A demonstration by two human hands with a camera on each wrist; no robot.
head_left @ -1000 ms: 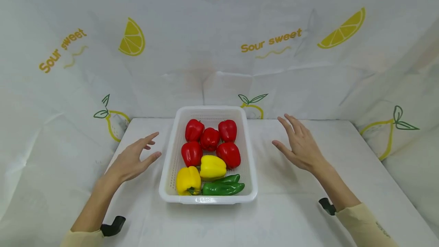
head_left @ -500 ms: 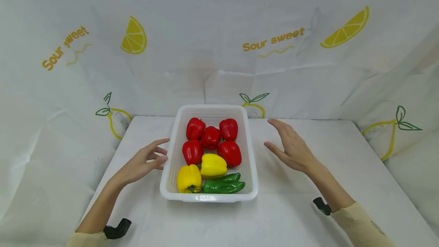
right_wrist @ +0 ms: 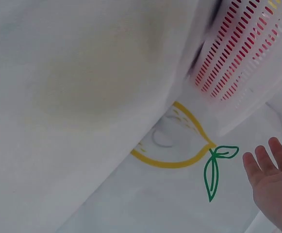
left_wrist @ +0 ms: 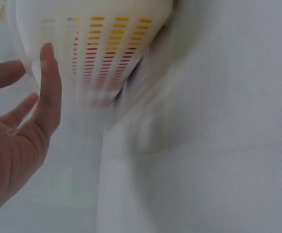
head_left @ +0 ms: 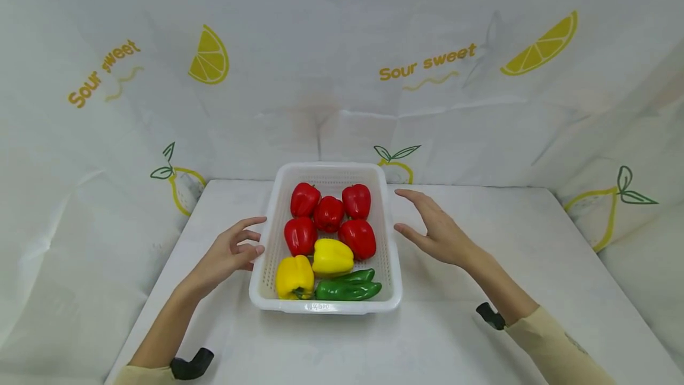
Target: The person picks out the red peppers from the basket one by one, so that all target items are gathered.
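A white plastic basket (head_left: pixel 256 290) with slotted walls stands mid-table. In it lie several red bell peppers (head_left: pixel 301 236), two yellow bell peppers (head_left: pixel 295 278) and green peppers (head_left: pixel 348 290). My left hand (head_left: pixel 227 256) is at the basket's left rim, fingers loosely bent. Its thumb and index finger seem to touch the rim's outer edge; in the left wrist view the hand (left_wrist: pixel 29 126) is beside the slotted wall (left_wrist: pixel 102 43). To the right of the basket, my right hand (head_left: pixel 440 233) hovers with fingers extended and thumb apart, a small gap from the rim.
A white cloth covers the table (head_left: pixel 342 349). Behind and at both sides hangs a pale curtain (head_left: pixel 256 34) printed with lemons and lettering. Each wrist carries a black device (head_left: pixel 193 365).
My left hand has moved right, up to the basket's left rim, its fingers bending a little. My right hand has come left, closer to the right rim. The basket and peppers stay put.
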